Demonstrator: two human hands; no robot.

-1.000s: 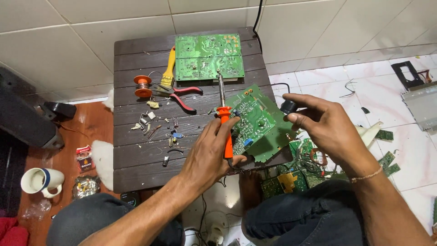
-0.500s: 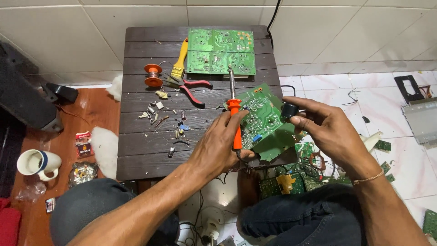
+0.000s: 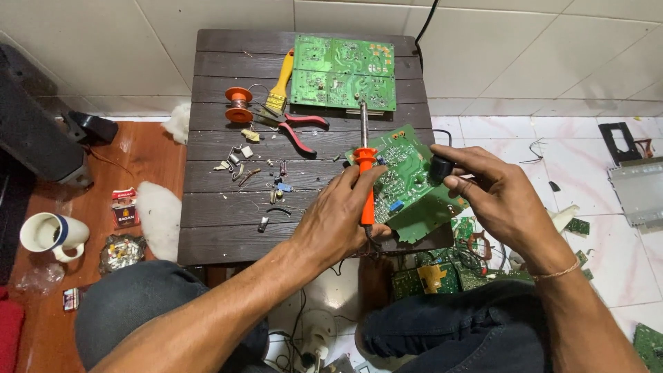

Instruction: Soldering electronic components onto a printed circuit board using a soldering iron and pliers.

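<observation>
Dark slatted wooden table [image 3: 207,207] on a white tiled floor [image 3: 90,62]: at its near right edge a tilted green circuit board [image 3: 407,176], with a black part [image 3: 440,168] on its right edge pinched between the closed fingers of the right hand [image 3: 494,197]. Left hand [image 3: 342,217], just left of that board, fingers wrapped tight around the orange handle of a soldering iron [image 3: 366,179], its metal tip pointing away. Farther back from the board: red-handled pliers [image 3: 297,128], orange wire spool [image 3: 239,103], yellow-handled brush [image 3: 282,81], second larger green board [image 3: 343,72]; small loose components [image 3: 255,173] to its left.

soldering iron [image 3: 365,181]: orange handle, tip up | circuit board [image 3: 407,179]: green, tilted, table's right edge
</observation>
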